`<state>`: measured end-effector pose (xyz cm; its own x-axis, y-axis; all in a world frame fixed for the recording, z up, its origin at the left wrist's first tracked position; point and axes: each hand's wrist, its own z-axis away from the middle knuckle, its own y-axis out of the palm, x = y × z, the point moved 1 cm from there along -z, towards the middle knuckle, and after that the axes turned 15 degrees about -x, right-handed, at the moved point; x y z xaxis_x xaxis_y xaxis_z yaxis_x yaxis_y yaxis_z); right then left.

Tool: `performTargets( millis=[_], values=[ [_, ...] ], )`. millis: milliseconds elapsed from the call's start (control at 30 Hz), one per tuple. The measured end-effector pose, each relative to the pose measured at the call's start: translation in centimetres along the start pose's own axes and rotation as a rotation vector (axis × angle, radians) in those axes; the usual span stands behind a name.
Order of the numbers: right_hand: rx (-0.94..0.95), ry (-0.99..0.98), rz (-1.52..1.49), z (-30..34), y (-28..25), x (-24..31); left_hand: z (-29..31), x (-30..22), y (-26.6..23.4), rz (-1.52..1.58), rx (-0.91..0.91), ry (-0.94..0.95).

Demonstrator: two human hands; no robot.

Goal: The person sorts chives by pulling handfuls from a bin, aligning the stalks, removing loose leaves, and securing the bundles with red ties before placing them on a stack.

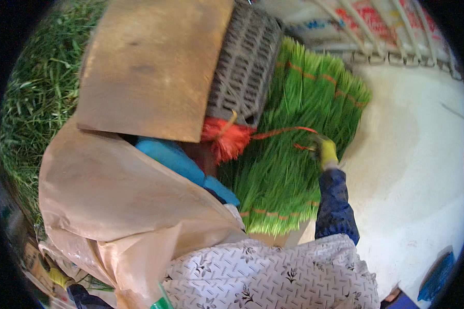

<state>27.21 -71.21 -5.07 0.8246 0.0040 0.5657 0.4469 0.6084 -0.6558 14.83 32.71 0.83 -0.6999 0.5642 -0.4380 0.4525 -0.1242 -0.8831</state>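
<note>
My right hand (326, 151), in a yellow-green glove with dark fingers, is over a large pile of long green stalks (294, 170) tied in bundles. It is closed on a thin red strip (286, 130) that runs left to a tuft of red strips (227, 138). The tuft hangs at the lower end of a dark grey plastic crate (247, 62). Far off at the lower left, my left hand (59, 277), gloved in yellow, is near some loose green stems. Its fingers are small and unclear there.
A brown board (154, 67) lies against the crate. Loose green plants (46, 77) heap at the left. A tan sheet (118, 180) and a patterned apron (273, 273) cover my lap. A pale floor (407, 180) spreads right, with a blue item (438, 278) at its edge.
</note>
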Motion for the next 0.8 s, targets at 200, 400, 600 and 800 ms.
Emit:
performTargets(
  millis=[200,400,600,800],
  values=[
    [-0.131,-0.544,-0.646,-2.3,2.3,13.5,3.0,-5.6,3.4,0.23,-0.124,0.076],
    [0.906,-1.353,0.069,22.8,19.0,27.3,4.6,2.4,0.6,0.373,-0.159,0.079],
    [0.41,-2.016,0.805,16.0,27.5,25.7,10.9,0.2,0.0,0.705,-0.192,-0.259],
    [0.159,-1.707,1.17,18.3,26.5,26.6,12.8,1.4,-0.5,0.573,-0.085,-0.353]
  ],
)
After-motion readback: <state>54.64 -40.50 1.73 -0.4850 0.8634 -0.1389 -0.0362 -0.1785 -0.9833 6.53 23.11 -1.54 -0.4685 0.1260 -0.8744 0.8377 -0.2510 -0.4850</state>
